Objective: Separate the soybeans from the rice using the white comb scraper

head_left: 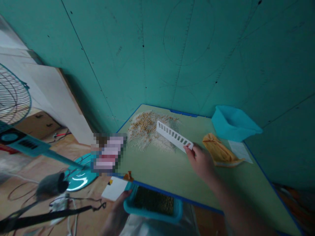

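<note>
A white slotted plastic strip [172, 136] is in my right hand [197, 159], pinched at its near end. Its far end reaches the right side of a heap of pale, rice-like grain [137, 137] with yellow beans [145, 123] scattered over it. Below the table's front edge, my left hand [120, 201] grips the left end of a blue plastic bin [151, 214]. Dark green grains [147, 198] fill most of the bin, with yellowish beans at its right end. My left fingers are partly hidden by the bin's rim.
The pale green table [152, 167] has a blue edge and stands against a green wall. A turquoise basin [225, 126] and a folded yellow cloth-like item [219, 150] lie at right. A blurred-out object [109, 152] is at left. A turquoise fan [36, 147] and cables stand beyond.
</note>
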Demonstrator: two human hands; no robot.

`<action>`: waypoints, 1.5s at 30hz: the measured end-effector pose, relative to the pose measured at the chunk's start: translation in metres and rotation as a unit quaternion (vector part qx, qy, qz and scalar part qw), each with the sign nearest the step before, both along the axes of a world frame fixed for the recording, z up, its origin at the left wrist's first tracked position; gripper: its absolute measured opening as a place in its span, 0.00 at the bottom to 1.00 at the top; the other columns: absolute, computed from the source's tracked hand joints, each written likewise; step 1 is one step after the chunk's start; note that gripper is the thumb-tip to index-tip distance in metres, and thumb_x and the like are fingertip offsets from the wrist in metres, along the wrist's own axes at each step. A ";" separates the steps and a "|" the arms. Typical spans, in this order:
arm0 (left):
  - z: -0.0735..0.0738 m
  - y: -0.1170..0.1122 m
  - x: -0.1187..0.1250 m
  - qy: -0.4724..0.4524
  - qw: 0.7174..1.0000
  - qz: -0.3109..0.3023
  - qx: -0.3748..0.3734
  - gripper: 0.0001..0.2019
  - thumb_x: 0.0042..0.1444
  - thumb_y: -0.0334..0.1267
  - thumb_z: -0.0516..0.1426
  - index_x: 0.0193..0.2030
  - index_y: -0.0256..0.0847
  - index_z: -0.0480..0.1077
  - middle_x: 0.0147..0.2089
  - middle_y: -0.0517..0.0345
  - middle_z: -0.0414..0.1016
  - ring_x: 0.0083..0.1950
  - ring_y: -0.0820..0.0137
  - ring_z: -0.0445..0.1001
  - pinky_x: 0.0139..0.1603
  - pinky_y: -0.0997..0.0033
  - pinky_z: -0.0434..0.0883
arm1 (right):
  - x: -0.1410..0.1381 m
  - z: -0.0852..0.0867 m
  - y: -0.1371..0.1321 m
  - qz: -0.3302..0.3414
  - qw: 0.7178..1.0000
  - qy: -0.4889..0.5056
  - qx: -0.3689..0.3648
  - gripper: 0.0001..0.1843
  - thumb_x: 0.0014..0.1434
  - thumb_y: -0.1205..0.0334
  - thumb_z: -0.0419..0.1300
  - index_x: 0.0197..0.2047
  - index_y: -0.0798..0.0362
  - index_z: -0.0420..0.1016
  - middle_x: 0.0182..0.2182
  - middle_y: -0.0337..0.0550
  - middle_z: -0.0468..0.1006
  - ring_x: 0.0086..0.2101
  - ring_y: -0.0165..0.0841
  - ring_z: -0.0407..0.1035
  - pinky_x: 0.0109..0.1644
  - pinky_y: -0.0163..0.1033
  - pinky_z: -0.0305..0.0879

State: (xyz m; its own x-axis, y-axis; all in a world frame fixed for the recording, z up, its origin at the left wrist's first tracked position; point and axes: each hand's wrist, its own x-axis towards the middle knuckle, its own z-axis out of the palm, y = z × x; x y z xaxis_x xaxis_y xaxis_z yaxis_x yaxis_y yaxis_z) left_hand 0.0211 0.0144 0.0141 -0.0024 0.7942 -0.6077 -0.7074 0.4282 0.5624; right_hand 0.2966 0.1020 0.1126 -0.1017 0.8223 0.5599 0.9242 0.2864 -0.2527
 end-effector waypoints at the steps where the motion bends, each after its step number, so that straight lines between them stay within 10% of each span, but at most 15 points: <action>1: 0.002 0.000 0.001 0.003 1.000 0.000 0.004 0.08 0.44 0.31 0.58 0.33 0.39 0.76 0.31 0.58 0.81 0.45 0.57 0.73 0.46 0.62 0.69 | 0.000 0.000 0.001 -0.008 1.000 -0.002 -0.007 0.17 0.60 0.57 0.46 0.31 0.57 0.72 0.25 0.48 0.76 0.24 0.33 0.69 0.27 0.34 0.55; 15: -0.011 -0.004 -0.007 0.010 1.000 -0.011 -0.013 0.23 0.45 0.34 0.60 0.51 0.39 0.67 0.37 0.57 0.81 0.48 0.53 0.71 0.47 0.58 0.69 | 0.000 0.000 0.009 0.127 0.992 -0.007 -0.026 0.15 0.61 0.59 0.45 0.33 0.55 0.71 0.27 0.45 0.73 0.32 0.33 0.68 0.36 0.35 0.60; 45: -0.002 -0.003 -0.004 -0.007 1.000 -0.008 -0.001 0.12 0.44 0.33 0.60 0.38 0.37 0.75 0.37 0.54 0.80 0.49 0.52 0.70 0.45 0.58 0.70 | -0.006 0.010 -0.012 0.243 0.914 0.195 -0.258 0.15 0.57 0.56 0.50 0.33 0.56 0.73 0.30 0.44 0.76 0.33 0.32 0.69 0.36 0.33 0.62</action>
